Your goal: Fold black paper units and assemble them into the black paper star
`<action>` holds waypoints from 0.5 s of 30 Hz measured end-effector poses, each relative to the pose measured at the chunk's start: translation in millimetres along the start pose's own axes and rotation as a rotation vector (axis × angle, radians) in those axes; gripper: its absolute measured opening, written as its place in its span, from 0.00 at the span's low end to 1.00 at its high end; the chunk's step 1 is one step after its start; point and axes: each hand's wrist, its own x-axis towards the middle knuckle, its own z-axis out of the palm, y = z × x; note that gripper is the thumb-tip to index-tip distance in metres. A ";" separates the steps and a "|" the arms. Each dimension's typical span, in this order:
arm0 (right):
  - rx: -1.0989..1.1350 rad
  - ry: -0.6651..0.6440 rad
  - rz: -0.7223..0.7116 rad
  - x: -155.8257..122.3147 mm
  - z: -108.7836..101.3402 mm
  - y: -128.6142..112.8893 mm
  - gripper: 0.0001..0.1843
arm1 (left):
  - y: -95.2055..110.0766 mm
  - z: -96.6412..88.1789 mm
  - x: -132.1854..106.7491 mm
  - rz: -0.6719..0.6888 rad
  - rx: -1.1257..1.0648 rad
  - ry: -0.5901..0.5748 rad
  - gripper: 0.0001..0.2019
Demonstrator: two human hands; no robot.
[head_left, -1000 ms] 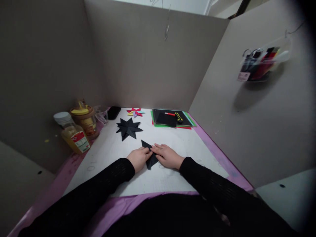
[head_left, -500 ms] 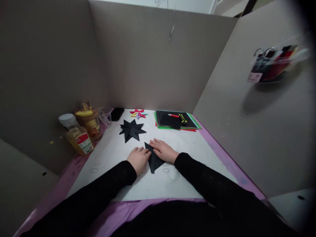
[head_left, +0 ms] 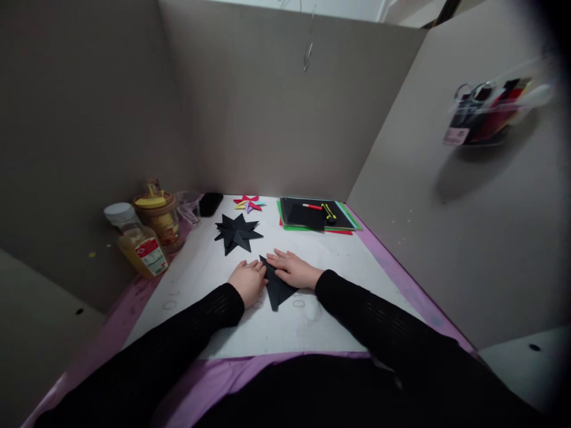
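Observation:
A folded black paper triangle (head_left: 276,288) lies on the white sheet (head_left: 312,321) in front of me. My left hand (head_left: 248,280) rests at its left edge, fingers curled and pressing down on the paper. My right hand (head_left: 292,268) lies flat across its upper right part, fingers stretched toward the top corner. A finished black paper star (head_left: 237,232) sits just beyond the hands. A smaller multicoloured paper star (head_left: 248,203) lies farther back.
A stack of coloured paper sheets (head_left: 317,215) with a red pen (head_left: 311,206) lies at the back right. A juice bottle (head_left: 136,242), a jar with a yellow lid (head_left: 158,219) and a black case (head_left: 210,203) stand at the left. Grey partition walls enclose the desk; a clear pouch (head_left: 488,116) hangs right.
My right hand slid up along the black triangle toward its top corner and now lies flatter. The left hand stayed at the left edge. The view shifted slightly.

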 end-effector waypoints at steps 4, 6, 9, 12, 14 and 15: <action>-0.047 -0.024 -0.079 4.6 -6.9 2.5 0.26 | -0.6 -3.0 1.2 0.016 -0.018 -0.021 0.13; -0.068 -0.035 -0.123 8.2 -10.7 4.3 0.26 | -0.8 -4.2 1.0 0.021 -0.024 -0.023 0.13; -0.073 -0.079 -0.162 14.2 -15.7 9.2 0.26 | -0.5 -4.6 0.2 0.025 -0.030 -0.019 0.13; -0.034 -0.146 -0.157 19.4 -20.1 16.9 0.26 | 1.4 -3.6 -0.6 0.024 -0.034 -0.006 0.16; -0.002 -0.192 -0.148 22.3 -22.8 22.3 0.26 | 3.3 -2.5 -0.9 0.027 -0.023 0.001 0.21; 0.009 -0.211 -0.146 23.7 -24.0 24.7 0.25 | 4.2 -2.0 -0.9 0.030 -0.012 -0.002 0.24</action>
